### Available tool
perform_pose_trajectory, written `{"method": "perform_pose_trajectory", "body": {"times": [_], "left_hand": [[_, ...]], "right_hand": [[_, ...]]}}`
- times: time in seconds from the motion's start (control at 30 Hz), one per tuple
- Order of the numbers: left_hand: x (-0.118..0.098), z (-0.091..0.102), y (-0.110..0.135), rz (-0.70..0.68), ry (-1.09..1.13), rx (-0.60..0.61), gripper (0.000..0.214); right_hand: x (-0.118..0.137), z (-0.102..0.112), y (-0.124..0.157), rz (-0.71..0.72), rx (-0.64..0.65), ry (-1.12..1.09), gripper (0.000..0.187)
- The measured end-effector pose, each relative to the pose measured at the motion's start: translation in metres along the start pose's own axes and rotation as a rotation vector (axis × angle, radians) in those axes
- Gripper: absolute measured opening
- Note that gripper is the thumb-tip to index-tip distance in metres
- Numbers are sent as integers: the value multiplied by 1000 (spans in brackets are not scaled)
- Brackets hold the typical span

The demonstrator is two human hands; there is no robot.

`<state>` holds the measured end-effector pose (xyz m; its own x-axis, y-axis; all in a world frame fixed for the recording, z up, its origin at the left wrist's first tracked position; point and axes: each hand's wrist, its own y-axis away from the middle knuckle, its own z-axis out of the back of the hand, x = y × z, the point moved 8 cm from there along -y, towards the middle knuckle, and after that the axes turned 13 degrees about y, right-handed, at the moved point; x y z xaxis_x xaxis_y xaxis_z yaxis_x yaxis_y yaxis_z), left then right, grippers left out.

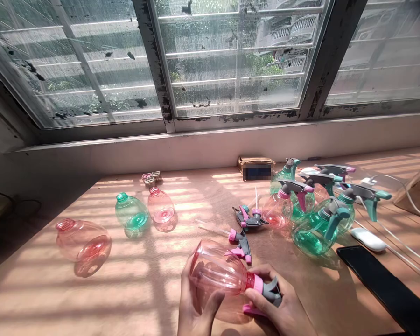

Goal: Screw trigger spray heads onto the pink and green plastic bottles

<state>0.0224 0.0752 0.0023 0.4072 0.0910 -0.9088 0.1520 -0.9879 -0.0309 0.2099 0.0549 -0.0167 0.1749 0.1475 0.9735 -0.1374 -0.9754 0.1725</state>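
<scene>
My left hand [196,308] is wrapped round the body of a clear pink spray bottle [219,268], which lies on its side with its neck to the right. The fingers of my right hand [289,305] grip the pink collar of its grey-and-pink spray head [272,290], which sits at the bottle's neck. Whether the collar is fully tightened cannot be seen. Just beyond the bottle, a loose pink-and-grey spray head [243,245] rests on the table, its tube pointing left. More loose spray heads [252,219] lie in a small heap behind it.
Headless bottles stand at left: a pink bottle [84,240], a green bottle [131,212] and another pink bottle [161,207]. Several assembled spray bottles [315,231] crowd the right. Nearby are a black phone [374,280], a white case [368,239], cables and a cardboard box [257,168].
</scene>
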Motion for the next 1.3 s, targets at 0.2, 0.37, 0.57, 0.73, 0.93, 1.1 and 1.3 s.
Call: {"method": "perform_pose_trajectory", "body": {"times": [0.2,0.37,0.57,0.73,0.93,1.1,1.3], "left_hand": [[2,2,-3,26,-6,-8,81],[8,5,-4,-38,-53,33,78],[8,4,-1,9,-17,2,84],[10,8,-4,32,1,-38,82],[11,8,-6,-28,-80,-25,89],[7,1,-3,-12,-24,23,93],[1,4,-3,-5,1,-59,73]], "right_hand": [[-3,2,-2,-26,-11,-40,44],[-10,8,-4,-81,-24,-61,49],[0,2,-1,-13,3,9,45],[4,0,-1,9,0,27,42],[-6,5,-5,-47,16,-28,47],[-5,4,-4,-37,7,-9,45],[4,-2,-1,25,25,0,40]]}}
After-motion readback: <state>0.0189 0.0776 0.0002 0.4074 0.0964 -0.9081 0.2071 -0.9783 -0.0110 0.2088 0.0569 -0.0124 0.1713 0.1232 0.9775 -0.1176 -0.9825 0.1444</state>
